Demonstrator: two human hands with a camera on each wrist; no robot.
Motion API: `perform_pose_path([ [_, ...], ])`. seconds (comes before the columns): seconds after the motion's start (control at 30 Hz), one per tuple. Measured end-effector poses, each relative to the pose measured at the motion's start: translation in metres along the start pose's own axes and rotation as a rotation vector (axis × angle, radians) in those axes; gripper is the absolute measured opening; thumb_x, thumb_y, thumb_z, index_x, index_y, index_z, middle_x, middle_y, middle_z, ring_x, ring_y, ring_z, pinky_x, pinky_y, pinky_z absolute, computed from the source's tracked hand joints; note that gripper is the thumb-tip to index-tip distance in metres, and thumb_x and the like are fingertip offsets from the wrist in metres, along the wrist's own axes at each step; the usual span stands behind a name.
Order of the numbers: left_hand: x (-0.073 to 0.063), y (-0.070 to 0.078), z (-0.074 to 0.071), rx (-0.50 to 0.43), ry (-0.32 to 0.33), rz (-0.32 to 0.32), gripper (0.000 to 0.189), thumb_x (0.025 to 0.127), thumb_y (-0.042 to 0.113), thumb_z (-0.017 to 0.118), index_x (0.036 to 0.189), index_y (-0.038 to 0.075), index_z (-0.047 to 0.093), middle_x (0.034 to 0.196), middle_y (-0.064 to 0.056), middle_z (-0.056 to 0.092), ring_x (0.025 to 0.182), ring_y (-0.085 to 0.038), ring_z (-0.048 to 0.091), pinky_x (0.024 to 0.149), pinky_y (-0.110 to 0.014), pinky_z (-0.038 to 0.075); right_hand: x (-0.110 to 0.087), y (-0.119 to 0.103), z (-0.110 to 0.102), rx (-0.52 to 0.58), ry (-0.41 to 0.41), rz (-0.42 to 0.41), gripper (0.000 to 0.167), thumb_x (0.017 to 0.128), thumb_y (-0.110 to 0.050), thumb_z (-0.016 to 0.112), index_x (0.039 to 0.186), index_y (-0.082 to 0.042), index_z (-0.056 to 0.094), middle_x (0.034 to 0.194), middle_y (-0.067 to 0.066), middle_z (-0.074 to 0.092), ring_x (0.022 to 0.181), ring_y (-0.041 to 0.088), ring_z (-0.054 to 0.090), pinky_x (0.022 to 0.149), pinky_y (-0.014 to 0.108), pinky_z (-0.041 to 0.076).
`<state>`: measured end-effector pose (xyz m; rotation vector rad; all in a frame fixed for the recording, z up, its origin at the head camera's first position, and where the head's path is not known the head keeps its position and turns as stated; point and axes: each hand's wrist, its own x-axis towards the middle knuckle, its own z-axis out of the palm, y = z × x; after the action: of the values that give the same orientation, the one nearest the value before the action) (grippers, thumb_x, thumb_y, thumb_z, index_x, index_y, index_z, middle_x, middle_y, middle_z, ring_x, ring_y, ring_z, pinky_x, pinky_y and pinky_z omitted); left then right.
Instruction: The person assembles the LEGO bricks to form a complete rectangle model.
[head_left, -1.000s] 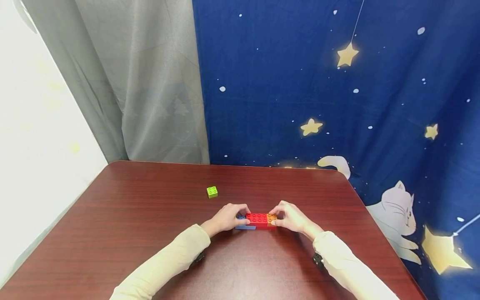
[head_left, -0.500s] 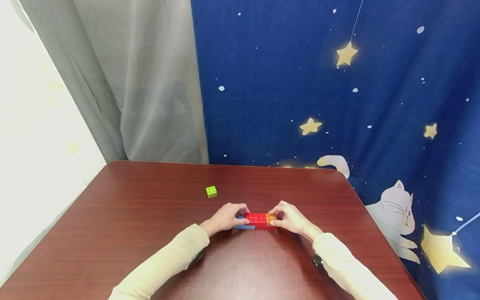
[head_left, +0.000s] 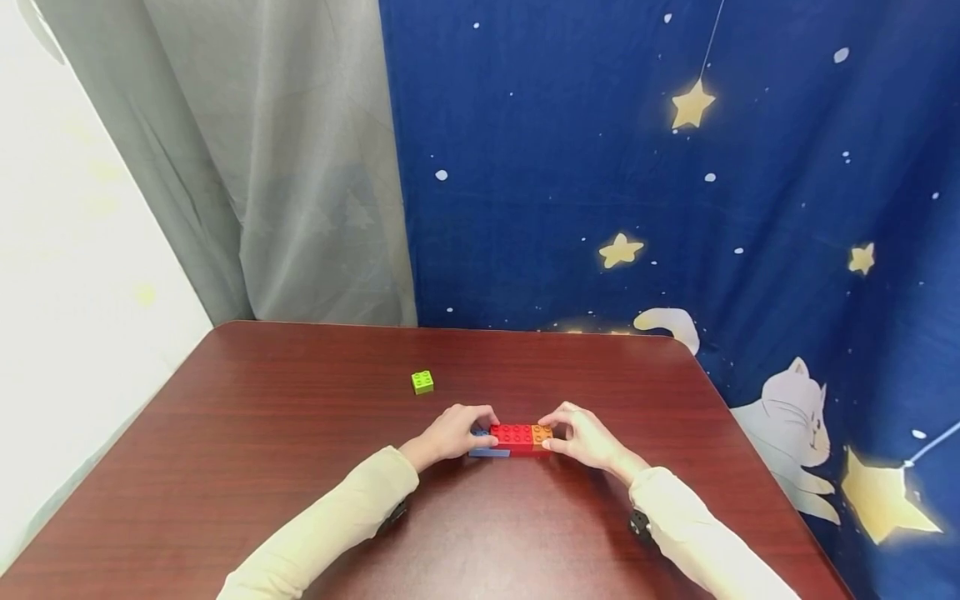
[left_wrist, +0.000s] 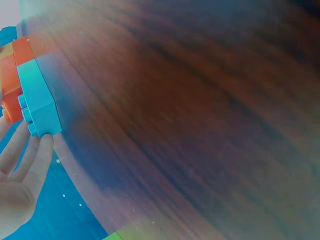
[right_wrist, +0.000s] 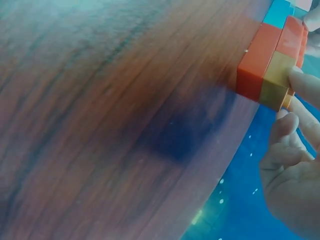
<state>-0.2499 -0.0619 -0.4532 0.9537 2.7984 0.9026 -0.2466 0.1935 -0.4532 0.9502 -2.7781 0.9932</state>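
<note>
Brick assembly (head_left: 512, 447) gripped at both ends, near half of the table

Left hand (head_left: 453, 432): thumb on near side, index finger on far side, pinching the left end of the upper red brick (head_left: 513, 433); gap between them about as wide as the brick. In the left wrist view other fingers reach the end of the lower blue brick (head_left: 489, 453).

Right hand (head_left: 588, 435): mirrored pinch, thumb near and index finger far, on the orange brick (head_left: 539, 432) at the right end. Fingers parted only by that brick's width.

Assembly lies crosswise between the hands, two layers. Upper: red, then orange flush against its right end. Lower: blue on the left, lower red brick (head_left: 531, 454) on the right. Blue juts out left, some studs bare. Upper red spans the lower joint, so it probably ties both lower bricks together. Holding both ends likely keeps the row straight and the pressure even. Appears to rest on the table (head_left: 225, 467); slight lift cannot be ruled out.

Outward: green brick (head_left: 423, 382), studs up, touched by neither hand, far and left of the assembly. Beyond the far edge, a grey curtain (head_left: 322, 208) left, a blue curtain (head_left: 525, 167) right.
</note>
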Motion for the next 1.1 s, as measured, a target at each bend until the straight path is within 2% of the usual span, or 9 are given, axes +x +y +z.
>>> perform_pose_path([
  [0.33, -0.002, 0.0, 0.0, 0.004, 0.001, 0.002, 0.022, 0.077, 0.029, 0.068, 0.092, 0.016, 0.06, 0.088, 0.003, 0.062, 0.081, -0.01, 0.056, 0.075, -0.028, 0.044, -0.006, 0.006, -0.002, 0.023, 0.032, -0.073, 0.027, 0.071, -0.011, 0.073, 0.096, -0.005, 0.065, 0.08, 0.001, 0.056, 0.056, 0.008, 0.043, 0.05, 0.021, 0.038],
  [0.57, 0.0, -0.001, 0.0, 0.013, 0.004, 0.005, 0.021, 0.077, 0.029, 0.067, 0.092, 0.017, 0.059, 0.088, 0.004, 0.062, 0.081, -0.012, 0.056, 0.075, -0.029, 0.044, -0.008, 0.011, 0.002, 0.08, 0.039, -0.041, 0.029, 0.072, -0.011, 0.073, 0.099, -0.005, 0.064, 0.075, -0.003, 0.053, 0.053, 0.008, 0.044, 0.048, 0.022, 0.038],
  [0.67, 0.0, -0.001, 0.0, 0.011, 0.002, 0.004, 0.021, 0.077, 0.029, 0.068, 0.092, 0.017, 0.059, 0.088, 0.003, 0.062, 0.081, -0.012, 0.056, 0.075, -0.029, 0.044, -0.007, 0.011, 0.002, 0.049, 0.038, -0.038, 0.029, 0.071, -0.013, 0.074, 0.098, -0.007, 0.065, 0.077, -0.003, 0.053, 0.055, 0.009, 0.044, 0.049, 0.022, 0.038],
  [0.87, -0.001, -0.001, 0.0, 0.012, -0.007, 0.0, 0.02, 0.077, 0.029, 0.068, 0.091, 0.017, 0.059, 0.088, 0.005, 0.062, 0.08, -0.011, 0.056, 0.074, -0.029, 0.044, -0.002, 0.003, 0.003, -0.097, 0.028, -0.02, 0.031, 0.069, -0.025, 0.075, 0.097, -0.016, 0.066, 0.088, -0.004, 0.051, 0.062, 0.01, 0.042, 0.053, 0.022, 0.037],
  [1.1, 0.0, -0.001, 0.0, 0.019, -0.001, -0.009, 0.021, 0.077, 0.03, 0.067, 0.092, 0.017, 0.059, 0.089, 0.004, 0.062, 0.081, -0.01, 0.055, 0.075, -0.029, 0.044, 0.005, -0.003, 0.013, -0.104, 0.074, -0.038, 0.028, 0.069, -0.027, 0.075, 0.094, -0.017, 0.067, 0.088, -0.009, 0.048, 0.062, 0.007, 0.04, 0.05, 0.021, 0.036],
])
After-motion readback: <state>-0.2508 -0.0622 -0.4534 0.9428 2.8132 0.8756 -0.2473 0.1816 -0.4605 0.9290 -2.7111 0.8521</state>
